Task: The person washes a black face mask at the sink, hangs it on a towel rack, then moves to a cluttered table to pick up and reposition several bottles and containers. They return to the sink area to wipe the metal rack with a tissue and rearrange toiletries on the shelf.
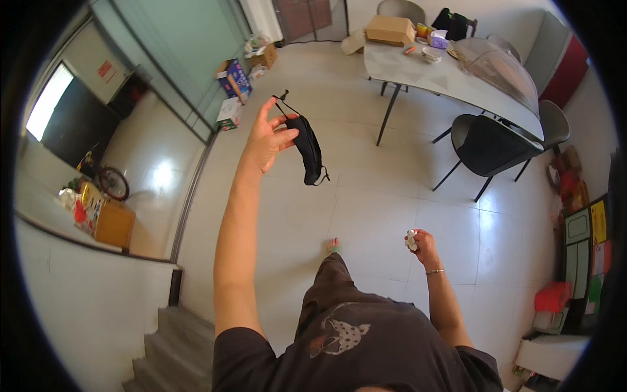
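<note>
A narrow black fabric pouch or strap-like item with a drawstring cord (307,149) hangs from my left hand (269,134), pinched between thumb and fingers, its cord looped near the raised index finger. Lower down on the right, my right hand (425,247) is closed around a crumpled white piece, perhaps tissue (411,240). Both hands are held apart over the tiled floor, and neither touches furniture.
At the upper right stands a table (426,73) bearing a cardboard box (390,30), a bowl (431,55) and a mesh food cover (502,68). A black chair (499,144) is beside it. Boxes (234,78) line the glass partition; stairs (179,343) descend at lower left.
</note>
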Motion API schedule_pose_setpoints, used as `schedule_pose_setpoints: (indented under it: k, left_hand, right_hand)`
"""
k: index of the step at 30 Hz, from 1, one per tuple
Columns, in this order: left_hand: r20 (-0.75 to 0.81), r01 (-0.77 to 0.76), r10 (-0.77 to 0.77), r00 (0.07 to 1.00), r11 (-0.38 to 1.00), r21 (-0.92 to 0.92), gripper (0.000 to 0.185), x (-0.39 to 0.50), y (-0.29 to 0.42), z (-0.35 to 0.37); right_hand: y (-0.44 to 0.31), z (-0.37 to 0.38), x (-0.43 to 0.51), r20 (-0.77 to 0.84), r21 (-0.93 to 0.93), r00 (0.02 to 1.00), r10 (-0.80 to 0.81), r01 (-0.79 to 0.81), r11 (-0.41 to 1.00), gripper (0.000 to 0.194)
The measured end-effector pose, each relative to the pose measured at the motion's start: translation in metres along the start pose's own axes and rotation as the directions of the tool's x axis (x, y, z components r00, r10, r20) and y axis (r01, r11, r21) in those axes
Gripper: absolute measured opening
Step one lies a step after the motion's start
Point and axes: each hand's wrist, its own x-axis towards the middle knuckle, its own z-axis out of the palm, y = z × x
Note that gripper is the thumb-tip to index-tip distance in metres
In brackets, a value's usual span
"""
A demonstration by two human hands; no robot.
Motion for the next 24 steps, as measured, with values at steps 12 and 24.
schedule_pose_setpoints:
  k: [12, 24]
  left_hand:
    - [0.238, -0.166, 0.139, 0.961, 0.981, 0.098, 0.092, 0.341, 0.021, -0.004]
    - [0.218, -0.296, 0.272, 0.937, 0.951, 0.089, 0.09, 0.599, 0.046, 0.039]
  right_hand:
    - [-0.113, 0.007, 0.181, -0.247, 0.223, 0.959, 0.142, -0.087, 0.971, 0.023]
    - [-0.222, -0.05, 0.384, -0.32, 0.353, 0.94, 0.116, 0.004, 0.936, 0.022]
